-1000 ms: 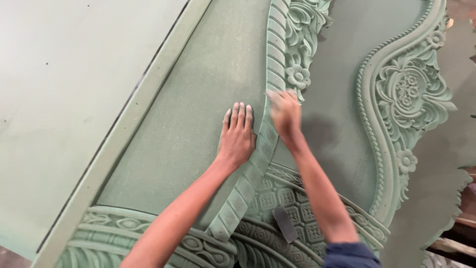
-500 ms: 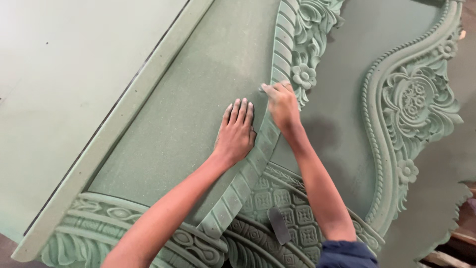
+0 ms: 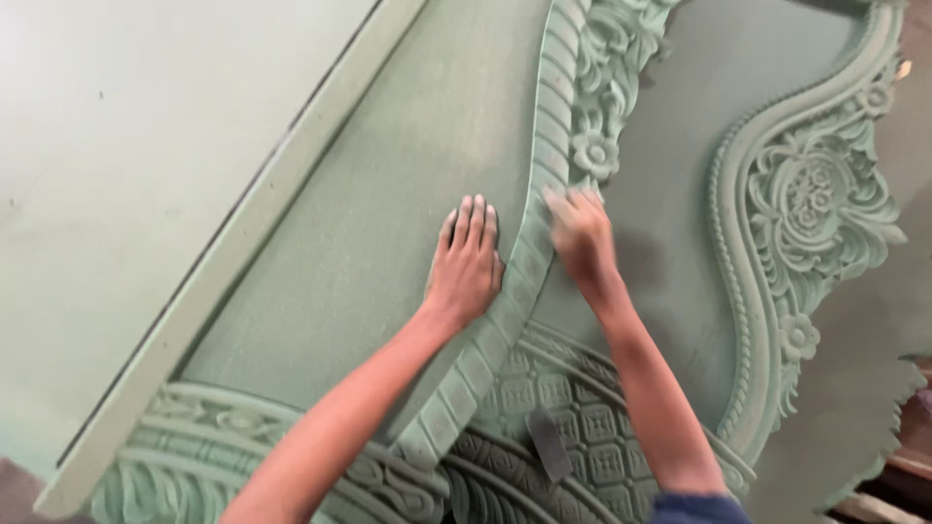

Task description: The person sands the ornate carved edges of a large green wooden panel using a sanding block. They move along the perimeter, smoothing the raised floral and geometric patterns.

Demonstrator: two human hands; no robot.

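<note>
**My two hands on the green carved panel**

I am looking down at a large pale green carved wooden panel [image 3: 369, 243] that is filling most of the view. My left hand [image 3: 466, 267] is lying flat on the smooth part of the panel, palm down, with the fingers straight, close together and pointing to 12 o'clock. It is holding nothing. Its outer edge is touching the curved ribbed moulding band [image 3: 544, 175], which is running from about 7 o'clock up to 12 o'clock across the panel.

My right hand [image 3: 581, 233] is at 3 o'clock of the left hand, just on the other side of this band, and it is resting on the band's edge. The hand is blurred, so I cannot tell if the fingers are closed on something or only pressing.

At 12 o'clock of the right hand, a carved flower [image 3: 594, 153] is sitting just beside the band. At 3 o'clock, well apart, a carved scroll ornament with leaves [image 3: 815, 213] is standing out. At 6 o'clock, between my forearms, a small dark flat piece [image 3: 549, 446] is lying on the carved grid pattern [image 3: 544, 408].
</note>
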